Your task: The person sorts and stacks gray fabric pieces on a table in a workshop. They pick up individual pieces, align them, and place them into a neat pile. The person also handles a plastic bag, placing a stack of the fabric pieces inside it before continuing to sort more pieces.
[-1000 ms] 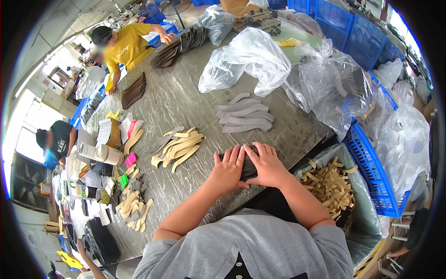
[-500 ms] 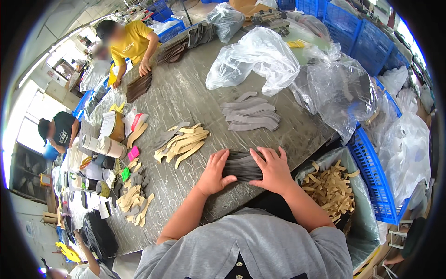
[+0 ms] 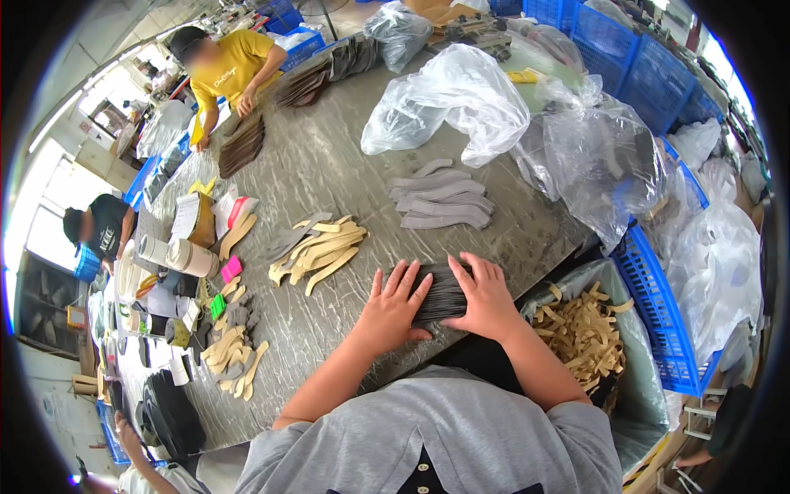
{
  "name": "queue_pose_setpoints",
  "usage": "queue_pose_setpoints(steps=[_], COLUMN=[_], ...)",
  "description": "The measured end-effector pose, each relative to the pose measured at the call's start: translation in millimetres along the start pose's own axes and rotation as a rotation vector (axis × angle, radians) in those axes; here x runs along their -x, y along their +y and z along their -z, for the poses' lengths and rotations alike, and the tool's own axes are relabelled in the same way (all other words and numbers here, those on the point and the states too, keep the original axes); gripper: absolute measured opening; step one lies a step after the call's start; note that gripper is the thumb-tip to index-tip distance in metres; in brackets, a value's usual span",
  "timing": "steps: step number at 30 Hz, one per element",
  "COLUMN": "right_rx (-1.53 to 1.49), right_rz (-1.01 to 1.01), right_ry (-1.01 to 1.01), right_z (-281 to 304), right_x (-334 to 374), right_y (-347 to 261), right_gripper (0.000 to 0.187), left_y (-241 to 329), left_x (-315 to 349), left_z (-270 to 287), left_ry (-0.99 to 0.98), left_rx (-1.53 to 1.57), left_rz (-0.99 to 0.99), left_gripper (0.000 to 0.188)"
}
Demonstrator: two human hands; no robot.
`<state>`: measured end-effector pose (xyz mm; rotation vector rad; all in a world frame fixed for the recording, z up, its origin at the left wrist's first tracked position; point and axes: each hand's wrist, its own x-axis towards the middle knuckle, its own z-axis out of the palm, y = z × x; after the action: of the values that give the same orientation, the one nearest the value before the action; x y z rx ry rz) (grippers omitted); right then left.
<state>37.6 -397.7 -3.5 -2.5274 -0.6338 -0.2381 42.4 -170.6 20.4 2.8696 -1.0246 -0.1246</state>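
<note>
A stack of thin dark grey strips (image 3: 439, 295) lies at the table's near edge, between my hands. My left hand (image 3: 392, 309) covers its left end, fingers spread over the top and thumb along the near side. My right hand (image 3: 484, 301) clasps the right end, its fingers on the far side and its thumb at the near edge. The parts of the strips under my palms are hidden. Just beyond lies a loose pile of lighter grey curved strips (image 3: 440, 198). To the left are cream curved strips (image 3: 322, 253) with a few grey ones.
At my right stands a lined bin of tan scraps (image 3: 580, 337), beside a blue crate (image 3: 662, 305). Clear plastic bags (image 3: 453, 103) lie on the far table. More cream strips (image 3: 234, 358) and cups (image 3: 191, 258) line the left. A co-worker in yellow (image 3: 230, 74) handles brown strips (image 3: 243, 146).
My left hand has shifted right and further over the stack, fingers now spread on top. The stack has moved slightly right. The co-worker in yellow has raised one hand off the brown strips.
</note>
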Motion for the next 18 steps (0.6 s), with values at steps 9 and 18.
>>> queue_pose_setpoints(steps=[9,18], right_rx=[-0.168,0.123], right_rz=[0.114,-0.062], right_ry=[-0.001,-0.141], right_z=[-7,4], right_x=[6,1], right_y=[2,-14], right_gripper=[0.083,0.112], left_y=[-9,-2], left_x=[-16,-11], left_z=[3,0], left_ry=[0.011,-0.032], left_rx=[0.061,0.063], left_rz=[0.071,0.038], left_gripper=[0.124,0.118])
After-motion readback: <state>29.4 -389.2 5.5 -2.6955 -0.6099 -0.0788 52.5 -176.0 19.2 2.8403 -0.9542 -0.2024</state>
